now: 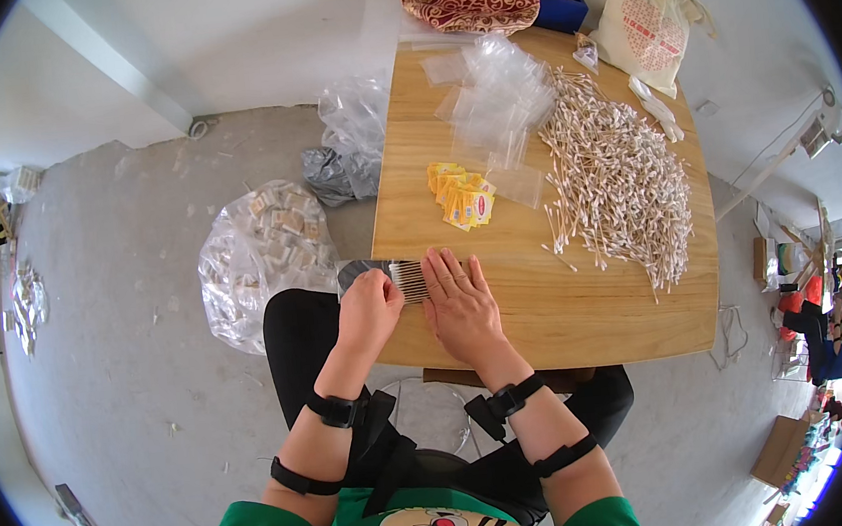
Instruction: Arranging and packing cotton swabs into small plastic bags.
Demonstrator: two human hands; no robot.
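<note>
Smooth wooden tabletop (542, 328), glossy plastic bags (503, 85), matt cotton-tipped swabs (618, 171), dull concrete floor (133, 288)

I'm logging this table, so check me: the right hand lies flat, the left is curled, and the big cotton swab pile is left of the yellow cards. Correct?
No: the head view shows the swab pile right of the yellow cards. The rest holds.
</note>
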